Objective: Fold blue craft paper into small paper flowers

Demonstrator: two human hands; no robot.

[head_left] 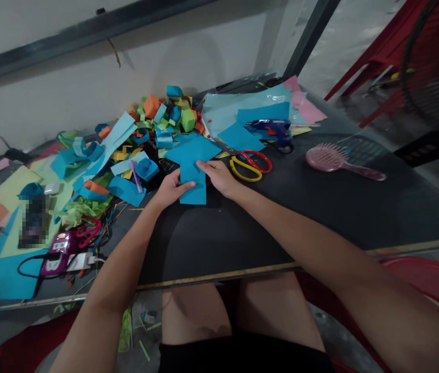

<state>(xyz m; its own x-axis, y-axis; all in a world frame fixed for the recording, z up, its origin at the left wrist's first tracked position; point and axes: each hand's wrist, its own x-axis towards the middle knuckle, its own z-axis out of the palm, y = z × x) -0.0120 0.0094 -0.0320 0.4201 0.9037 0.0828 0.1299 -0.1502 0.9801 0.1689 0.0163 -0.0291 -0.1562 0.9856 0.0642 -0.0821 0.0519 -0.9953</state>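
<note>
Between my two hands is a blue paper strip (pixel 192 187), held upright over the dark table. My left hand (pixel 172 189) grips its left edge, thumb lying across the front. On the strip's right edge, my right hand (pixel 218 176) pinches with thumb and fingers. Behind the strip's top, a wider blue paper piece (pixel 193 148) spreads out; whether the two are joined I cannot tell. Scissors (pixel 247 165) with one red and one yellow handle lie just right of my right hand. A purple pen (pixel 136 177) rests on paper left of my left hand.
Folded paper pieces (pixel 151 106) in several colours are heaped at the back. A blue glue gun (pixel 272 126) lies on blue sheets at back right, a pink hairbrush (pixel 326 157) farther right. On the left are paper scraps, a blurred-out dark object (pixel 33 221) and a purple power strip (pixel 59 253).
</note>
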